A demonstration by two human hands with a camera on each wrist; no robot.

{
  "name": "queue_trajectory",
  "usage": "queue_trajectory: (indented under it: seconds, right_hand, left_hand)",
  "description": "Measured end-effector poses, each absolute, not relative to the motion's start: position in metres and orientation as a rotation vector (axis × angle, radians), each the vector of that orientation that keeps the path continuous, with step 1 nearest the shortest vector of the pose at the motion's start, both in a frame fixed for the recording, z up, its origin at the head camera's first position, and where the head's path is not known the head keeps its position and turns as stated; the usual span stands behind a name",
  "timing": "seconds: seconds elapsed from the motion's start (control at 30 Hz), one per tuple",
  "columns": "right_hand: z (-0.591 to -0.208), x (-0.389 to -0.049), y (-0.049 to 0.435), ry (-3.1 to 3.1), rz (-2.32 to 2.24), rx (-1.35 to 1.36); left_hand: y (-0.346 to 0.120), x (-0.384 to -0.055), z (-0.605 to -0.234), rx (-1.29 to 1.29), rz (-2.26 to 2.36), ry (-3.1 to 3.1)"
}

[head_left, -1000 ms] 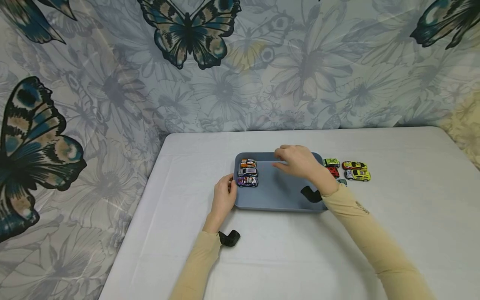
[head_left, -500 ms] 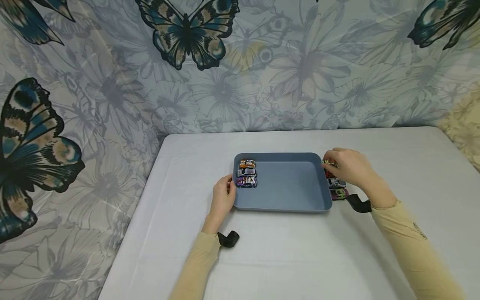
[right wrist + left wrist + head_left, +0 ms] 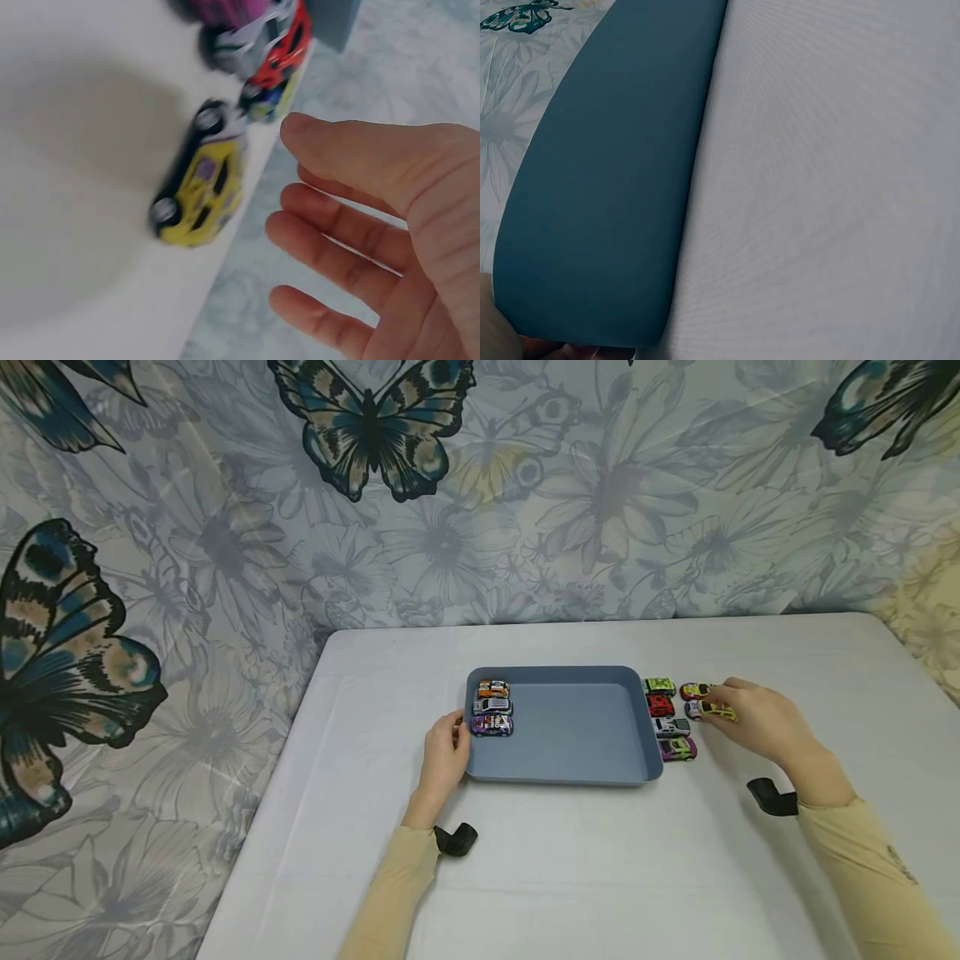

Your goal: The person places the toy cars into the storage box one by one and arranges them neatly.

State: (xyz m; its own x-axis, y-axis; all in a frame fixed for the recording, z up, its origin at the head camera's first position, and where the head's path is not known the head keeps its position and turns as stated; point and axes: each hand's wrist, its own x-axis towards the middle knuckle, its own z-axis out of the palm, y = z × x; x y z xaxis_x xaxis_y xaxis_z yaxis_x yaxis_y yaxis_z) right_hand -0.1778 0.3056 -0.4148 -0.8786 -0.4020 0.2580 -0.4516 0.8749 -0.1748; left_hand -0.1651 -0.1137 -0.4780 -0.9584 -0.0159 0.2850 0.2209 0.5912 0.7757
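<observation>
A blue-grey tray lies on the table, three toy cars lined up inside its left end: an orange one, a silver one and a purple one. My left hand holds the tray's left edge; its fingertips are partly hidden. My right hand is over a yellow toy car right of the tray, partly covering it in the head view. In the right wrist view, thumb and fingers are apart, with nothing between them. A red-and-yellow toy car sits just behind the yellow one.
Along the tray's right side stand a green toy car, a red one, a silver-white one and a purple-green one. White cloth covers the table. A butterfly-patterned fabric hangs behind it.
My right hand has moved right, from above the tray, past the column of cars at its right side, to the yellow car. The left hand has stayed at the tray's edge.
</observation>
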Motion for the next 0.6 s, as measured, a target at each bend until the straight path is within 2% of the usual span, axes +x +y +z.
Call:
queue_trajectory:
  seconds: [0.6]
  right_hand:
    - [-0.433, -0.184, 0.324, -2.88, 0.347, 0.549]
  left_hand:
    - [-0.114, -0.166, -0.479, -0.168, -1.299, -2.562]
